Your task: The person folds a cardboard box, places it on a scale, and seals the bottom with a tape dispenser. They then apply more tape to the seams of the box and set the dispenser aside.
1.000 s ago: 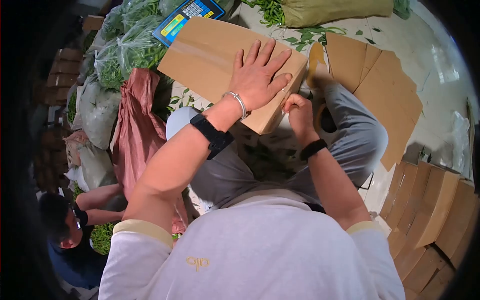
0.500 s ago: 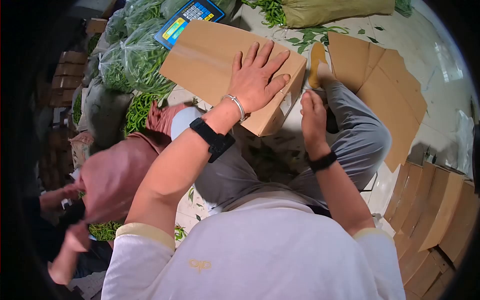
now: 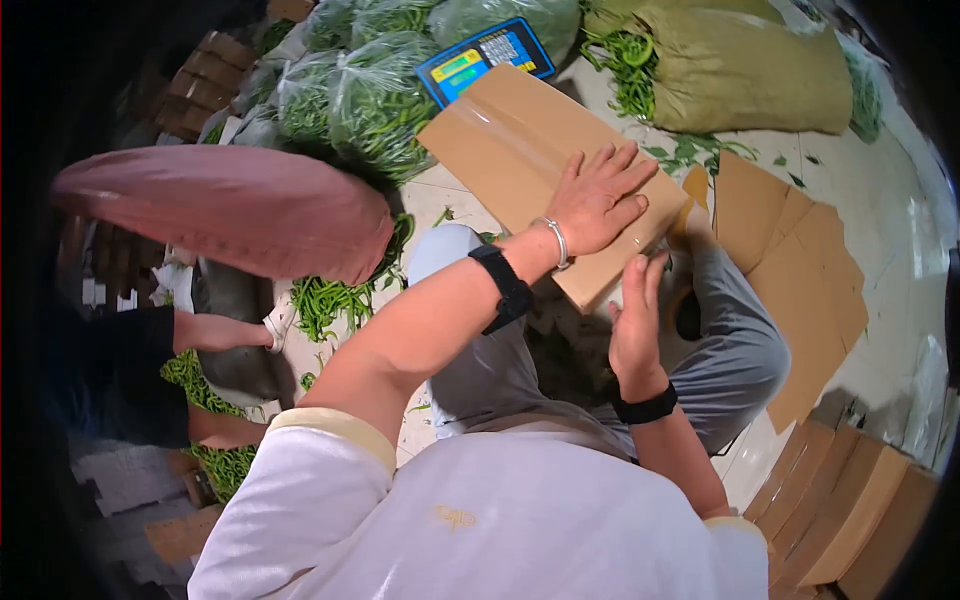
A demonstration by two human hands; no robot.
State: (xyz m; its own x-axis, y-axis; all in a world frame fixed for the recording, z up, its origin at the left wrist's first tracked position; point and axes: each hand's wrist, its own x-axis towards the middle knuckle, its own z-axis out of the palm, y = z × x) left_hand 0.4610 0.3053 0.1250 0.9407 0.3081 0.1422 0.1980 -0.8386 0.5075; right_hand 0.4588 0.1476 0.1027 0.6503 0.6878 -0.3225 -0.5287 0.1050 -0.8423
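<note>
A closed brown cardboard box [image 3: 520,150] with clear tape along its top rests on my lap. My left hand [image 3: 600,200] lies flat on its near right corner, fingers spread; the wrist carries a silver bangle and a black band. My right hand [image 3: 638,320] is open with fingers straight, held against the box's near side face just under that corner. It holds nothing. My grey-trousered knees are below the box.
A blue scale [image 3: 485,58] lies behind the box. Clear bags of green chillies [image 3: 370,95] and an olive sack [image 3: 745,65] stand at the back. Flat cardboard sheets [image 3: 800,260] lie right, stacked boxes [image 3: 850,490] bottom right. Another person at left lifts a reddish sack [image 3: 230,210] over loose chillies [image 3: 330,295].
My right hand went from pinching at the box corner to flat against its side. The person at left raised the reddish sack higher, baring loose chillies. My view shifted, so the box sits further right.
</note>
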